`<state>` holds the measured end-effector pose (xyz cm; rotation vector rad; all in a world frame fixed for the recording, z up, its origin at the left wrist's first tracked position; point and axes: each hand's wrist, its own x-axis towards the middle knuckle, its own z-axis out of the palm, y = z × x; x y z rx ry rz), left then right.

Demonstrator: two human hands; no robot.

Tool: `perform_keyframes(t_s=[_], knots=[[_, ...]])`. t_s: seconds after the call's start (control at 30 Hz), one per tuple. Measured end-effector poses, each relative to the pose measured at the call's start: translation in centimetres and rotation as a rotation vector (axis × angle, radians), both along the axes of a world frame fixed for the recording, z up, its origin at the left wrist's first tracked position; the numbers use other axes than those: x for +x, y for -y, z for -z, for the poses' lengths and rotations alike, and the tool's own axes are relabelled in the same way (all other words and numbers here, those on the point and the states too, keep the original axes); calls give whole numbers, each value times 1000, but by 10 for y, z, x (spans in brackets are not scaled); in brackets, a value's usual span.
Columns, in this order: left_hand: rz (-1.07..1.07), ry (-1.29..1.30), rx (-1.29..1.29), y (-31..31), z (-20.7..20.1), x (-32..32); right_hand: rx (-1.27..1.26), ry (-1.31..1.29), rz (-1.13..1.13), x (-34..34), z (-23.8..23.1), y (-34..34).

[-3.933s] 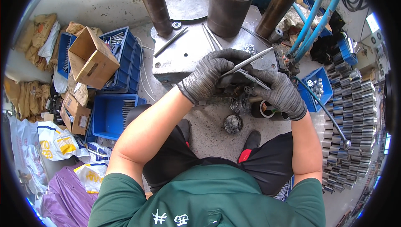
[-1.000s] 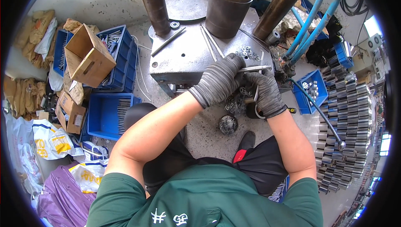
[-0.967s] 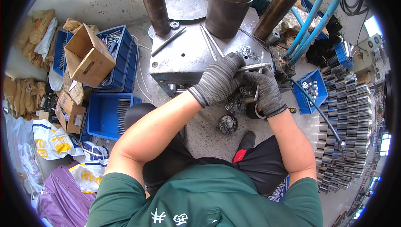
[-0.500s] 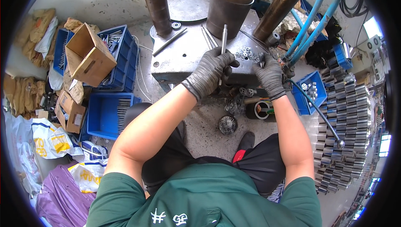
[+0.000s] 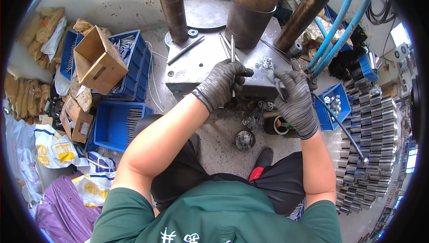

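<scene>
My left hand (image 5: 220, 84), in a dark grey glove, is closed around an upright steel rod (image 5: 233, 50). The rod's thinner tip points up, and its lower end shows below the fingers. Just in front of the metal block's near edge, my right hand (image 5: 296, 100), also gloved, has its fingers bent toward the thumb. Whatever lies in that pinch is too small or hidden to make out. A small heap of shiny metal pieces (image 5: 268, 63) sits on the steel block (image 5: 190, 71) between the hands. Another rod (image 5: 185, 49) lies flat at the block's left, beside a small ring (image 5: 192, 32).
Dark columns (image 5: 170, 6) and a thick cylinder (image 5: 247, 24) rise from the block. Blue hoses (image 5: 333, 33) hang at the right, above a blue bin (image 5: 334, 104) of round parts. Stacked metal cylinders (image 5: 368, 144) stand far right; blue crates (image 5: 117, 124) and cardboard boxes (image 5: 99, 64) at left.
My right hand has drawn back from the heap of small pieces toward me. My left hand still grips the upright rod, slightly lower and farther left. The view has shifted a little.
</scene>
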<state>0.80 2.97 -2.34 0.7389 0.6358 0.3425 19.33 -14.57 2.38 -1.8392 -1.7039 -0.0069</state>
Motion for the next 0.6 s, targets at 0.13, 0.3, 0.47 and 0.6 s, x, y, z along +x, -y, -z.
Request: perform_keyframes(t_s=[0.13,0.3,0.47,0.6], knots=[[-83,18,-10,12,-8,4,81,245,-85,-9,2,0],[-121,55,-32,13,-5,4,83,247,-72,-14,4,-2],[-125,83,-64,14,-6,3,68,223,-57,-13,5,-3],[-129,76,-36,13,-4,5,57,233,-41,-14,7,-3]])
